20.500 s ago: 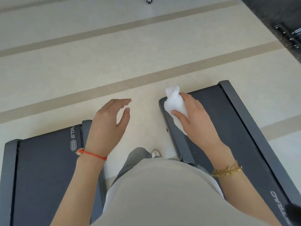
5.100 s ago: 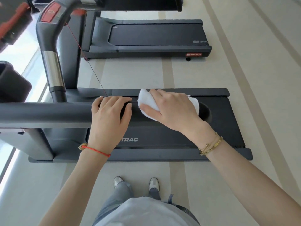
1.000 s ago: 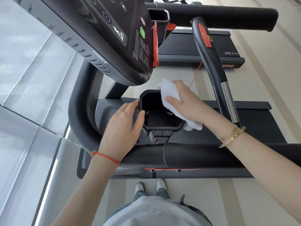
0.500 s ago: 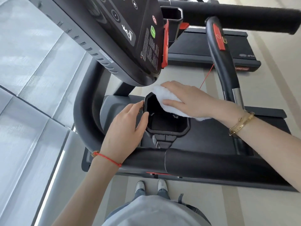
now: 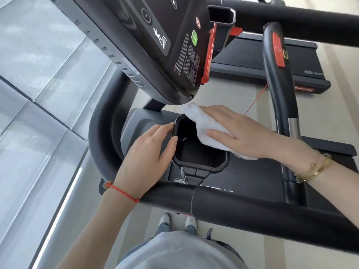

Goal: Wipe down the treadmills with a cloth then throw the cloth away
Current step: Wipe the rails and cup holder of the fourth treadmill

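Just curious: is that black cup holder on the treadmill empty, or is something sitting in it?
Empty. The cup holder shows only its bare dark floor; the white cloth lies over its far rim under the right hand.

Console (image 5: 155, 41) low over cup holder (image 5: 202, 162)
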